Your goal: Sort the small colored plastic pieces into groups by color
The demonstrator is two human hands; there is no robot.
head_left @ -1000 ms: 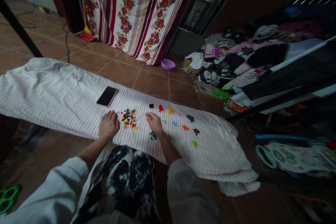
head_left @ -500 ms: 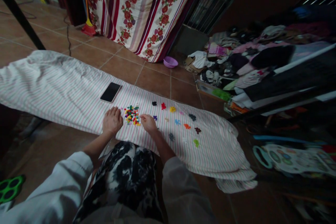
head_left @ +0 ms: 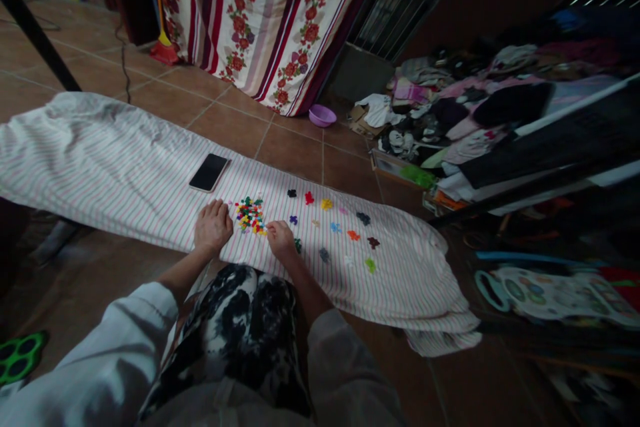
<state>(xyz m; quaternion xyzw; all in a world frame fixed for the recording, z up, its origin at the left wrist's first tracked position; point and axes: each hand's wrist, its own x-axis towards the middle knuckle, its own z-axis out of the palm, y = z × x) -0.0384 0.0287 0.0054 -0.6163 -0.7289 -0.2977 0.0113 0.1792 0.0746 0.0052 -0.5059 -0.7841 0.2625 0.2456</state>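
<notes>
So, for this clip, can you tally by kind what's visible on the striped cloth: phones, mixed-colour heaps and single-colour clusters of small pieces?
Phone: 1
Mixed-colour heap: 1
Single-colour clusters: 14, with the dark green cluster partly hidden by the right hand
Total: 16

Free lane btwn phone & blk pcs; nearside obstr.: mixed pile

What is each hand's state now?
Left hand: open, palm down on the striped white cloth, nothing visibly held.
Right hand: pinched closed beside the multicoloured pile of small pieces; contents cannot be told.
</notes>
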